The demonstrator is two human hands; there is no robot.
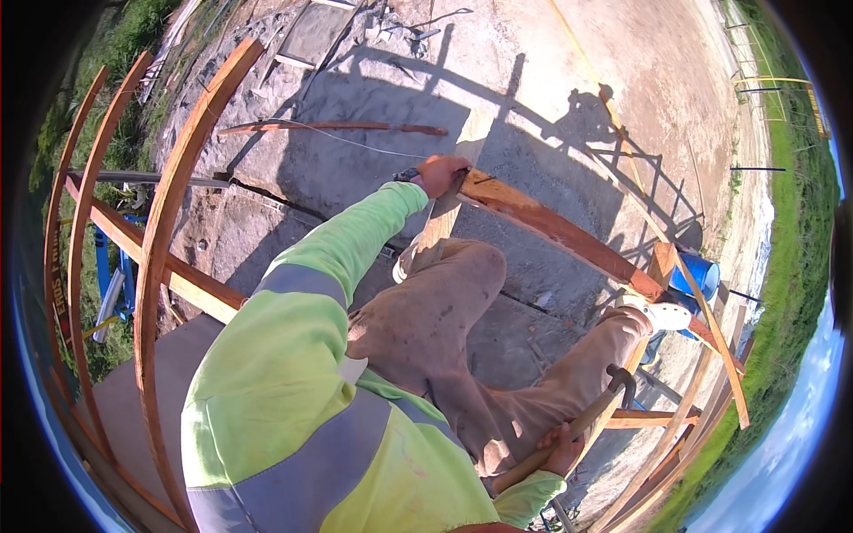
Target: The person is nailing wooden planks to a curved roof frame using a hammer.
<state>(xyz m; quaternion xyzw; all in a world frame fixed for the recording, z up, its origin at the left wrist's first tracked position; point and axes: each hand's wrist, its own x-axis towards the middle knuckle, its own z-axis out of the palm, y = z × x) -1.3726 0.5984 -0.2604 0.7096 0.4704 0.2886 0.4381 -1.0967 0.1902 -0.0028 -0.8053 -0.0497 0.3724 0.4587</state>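
My left hand point(440, 176) is stretched forward, its fingers closed round the end of a reddish wooden beam point(569, 233). There the beam meets a pale timber point(474, 133). A small dark bit, perhaps a nail, shows on the beam beside the fingers; it is too small to make out. Low and to the right, my right hand point(562, 449) grips the wooden handle of a hammer point(582, 419). The dark metal hammer head points up and away, next to my knee. My legs straddle the framing, and one pale boot point(653, 313) rests by the beam's far right end.
Curved-looking rafters point(182, 191) rise at the left across a horizontal timber point(197, 289). A blue barrel point(697, 277) stands below on the right, near crossing sticks and beams. A loose reddish board point(355, 126) lies on the concrete far below. Long shadows of the frame cover the ground.
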